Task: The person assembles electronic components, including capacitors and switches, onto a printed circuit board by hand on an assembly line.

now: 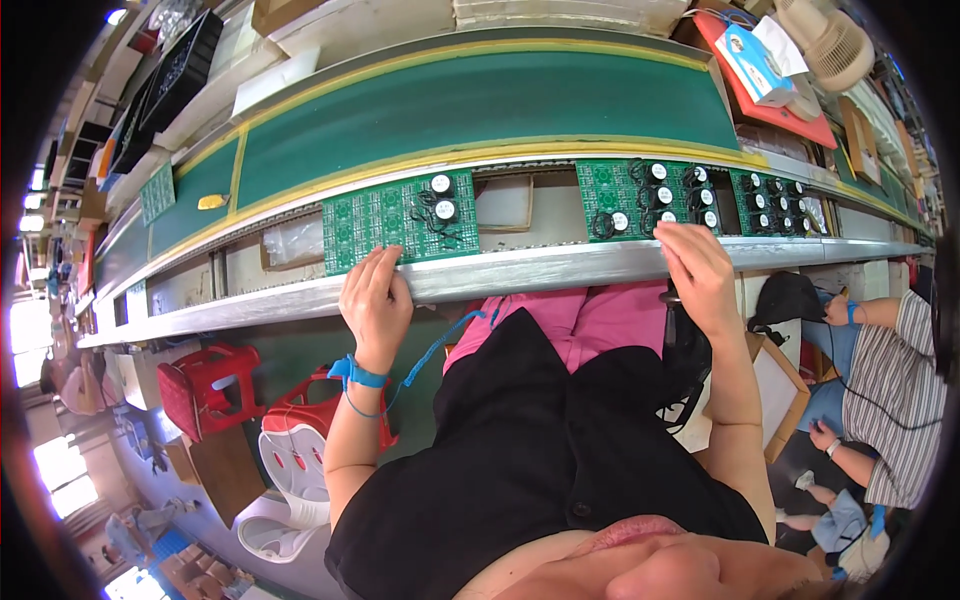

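My left hand [377,303] is closed at the near edge of a green circuit board [372,215], its curled fingertips on the edge beside the metal rail [520,270]. This board carries two round black parts with white tops [444,211] and loose black wires. My right hand [700,277] has its fingers drawn together at the near edge of a second circuit board [598,186], close to its round parts and wires. Whatever its fingertips may pinch is too small to make out. A blue wrist strap [370,376] with a coiled cord circles my left wrist.
A third board [750,190] sits farther right on the rails. Beyond runs a green bench surface [480,100] with yellow edging; a tissue pack [755,65] and a fan [826,45] stand far right. Red stools [212,388] are at left. A co-worker in a striped top [890,400] is at right.
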Demonstrator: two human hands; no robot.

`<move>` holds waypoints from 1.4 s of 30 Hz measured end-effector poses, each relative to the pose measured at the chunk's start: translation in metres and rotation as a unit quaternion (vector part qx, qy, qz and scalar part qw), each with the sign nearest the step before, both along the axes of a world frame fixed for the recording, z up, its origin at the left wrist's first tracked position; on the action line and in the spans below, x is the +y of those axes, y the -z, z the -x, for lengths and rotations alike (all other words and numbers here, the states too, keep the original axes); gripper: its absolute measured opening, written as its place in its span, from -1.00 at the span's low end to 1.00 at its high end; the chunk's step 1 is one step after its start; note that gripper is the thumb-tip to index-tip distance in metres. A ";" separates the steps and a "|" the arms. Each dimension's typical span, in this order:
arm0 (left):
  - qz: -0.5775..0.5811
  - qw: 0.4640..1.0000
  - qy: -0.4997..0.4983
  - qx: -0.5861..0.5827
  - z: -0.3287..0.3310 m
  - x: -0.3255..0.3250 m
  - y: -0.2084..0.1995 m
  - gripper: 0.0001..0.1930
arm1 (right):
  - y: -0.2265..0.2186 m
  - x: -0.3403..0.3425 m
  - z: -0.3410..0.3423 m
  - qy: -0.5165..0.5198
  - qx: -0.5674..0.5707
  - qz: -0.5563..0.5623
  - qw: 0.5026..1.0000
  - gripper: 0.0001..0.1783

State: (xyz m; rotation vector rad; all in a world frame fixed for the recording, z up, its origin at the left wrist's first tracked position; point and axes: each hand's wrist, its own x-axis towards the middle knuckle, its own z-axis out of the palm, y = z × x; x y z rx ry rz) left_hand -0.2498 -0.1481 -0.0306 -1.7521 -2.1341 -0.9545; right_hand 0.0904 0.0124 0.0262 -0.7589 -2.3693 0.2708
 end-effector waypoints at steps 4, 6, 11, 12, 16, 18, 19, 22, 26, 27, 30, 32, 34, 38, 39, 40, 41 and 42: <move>0.013 0.999 0.033 0.000 -0.018 0.013 -0.003 -0.68 | 0.015 -0.005 -0.019 0.021 0.036 0.022 0.999 -0.73; 0.025 0.998 0.057 -0.004 -0.027 0.018 -0.004 -0.66 | 0.019 -0.005 -0.025 0.029 0.050 0.035 0.998 -0.74; 0.050 0.994 0.093 -0.004 -0.046 0.029 -0.008 -0.65 | 0.032 -0.008 -0.035 0.046 0.072 0.088 0.992 -0.78; 0.053 0.994 0.099 -0.005 -0.050 0.031 -0.009 -0.65 | 0.032 -0.008 -0.036 0.048 0.078 0.091 0.992 -0.78; 0.062 0.991 0.118 -0.006 -0.062 0.041 -0.013 -0.66 | 0.039 -0.005 -0.043 0.052 0.095 0.095 0.990 -0.79; 0.063 0.990 0.122 -0.014 -0.068 0.045 -0.015 -0.65 | 0.041 -0.003 -0.045 0.054 0.101 0.093 0.989 -0.79; 0.065 0.990 0.123 -0.012 -0.071 0.046 -0.016 -0.65 | 0.042 -0.003 -0.046 0.056 0.105 0.090 0.989 -0.79; 0.071 0.989 0.130 -0.012 -0.078 0.050 -0.018 -0.66 | 0.045 0.000 -0.048 0.056 0.117 0.095 0.987 -0.79; 0.068 0.988 0.140 -0.009 -0.085 0.053 -0.018 -0.66 | 0.046 -0.002 -0.049 0.060 0.131 0.105 0.984 -0.79; 0.067 0.988 0.140 -0.001 -0.086 0.054 -0.017 -0.66 | 0.048 -0.003 -0.049 0.064 0.136 0.107 0.983 -0.79; 0.072 0.988 0.139 0.000 -0.088 0.057 -0.018 -0.66 | 0.050 -0.005 -0.050 0.076 0.146 0.111 0.980 -0.79; 0.077 0.985 0.152 -0.004 -0.085 0.058 -0.017 -0.65 | 0.050 -0.006 -0.051 0.079 0.151 0.112 0.979 -0.79; 0.080 0.984 0.156 -0.007 -0.078 0.056 -0.017 -0.64 | 0.054 -0.006 -0.051 0.091 0.154 0.113 0.977 -0.77; 0.048 0.985 0.153 -0.066 -0.064 0.043 -0.019 -0.66 | 0.050 -0.006 -0.046 0.084 0.145 0.115 0.979 -0.79; 0.021 0.988 0.142 -0.059 -0.057 0.038 -0.020 -0.67 | 0.053 -0.007 -0.047 0.091 0.143 0.095 0.981 -0.82; 0.015 0.990 0.129 -0.057 -0.053 0.034 -0.019 -0.67 | 0.055 -0.011 -0.048 0.102 0.119 0.100 0.983 -0.83; -0.001 0.994 0.098 -0.043 -0.043 0.019 -0.020 -0.67 | 0.060 -0.013 -0.043 0.096 0.124 0.121 0.980 -0.84; -0.005 0.995 0.084 -0.049 -0.038 0.015 -0.017 -0.68 | 0.069 -0.015 -0.048 0.103 0.120 0.105 0.982 -0.83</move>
